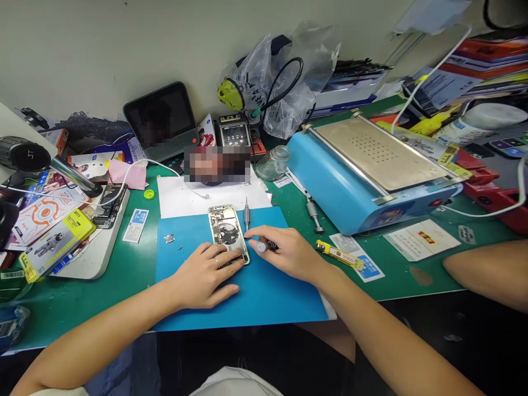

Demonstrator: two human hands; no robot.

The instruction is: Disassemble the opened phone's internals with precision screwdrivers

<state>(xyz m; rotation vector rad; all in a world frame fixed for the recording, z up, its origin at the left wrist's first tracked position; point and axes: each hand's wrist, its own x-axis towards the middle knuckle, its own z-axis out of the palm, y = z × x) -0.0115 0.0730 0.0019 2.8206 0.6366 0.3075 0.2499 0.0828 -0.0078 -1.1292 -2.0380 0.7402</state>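
On the left of the green worktop, a yellow battery box lies partly on a white tray that also bears an opened device. A blue-and-white card and a light-green cap lie to its right, with a dark-screened display behind. Next comes white paper, partly under the blue mat; a blurred patch hides what is at its back. Small metal parts lie on the mat, left of an opened phone. A slim screwdriver lies just beside the phone's right side. Farther right are a glass jar, a second screwdriver, a yellow cutter and a blue heating plate machine; another person's arm rests at the far right.

The left hand has its fingers slightly spread over the phone's lower end, covering part of it, the thumb apart on the mat. The right hand grips a grey-capped driver with curled fingers, its index fingertip close to the phone's right edge; the hand hides part of the driver.
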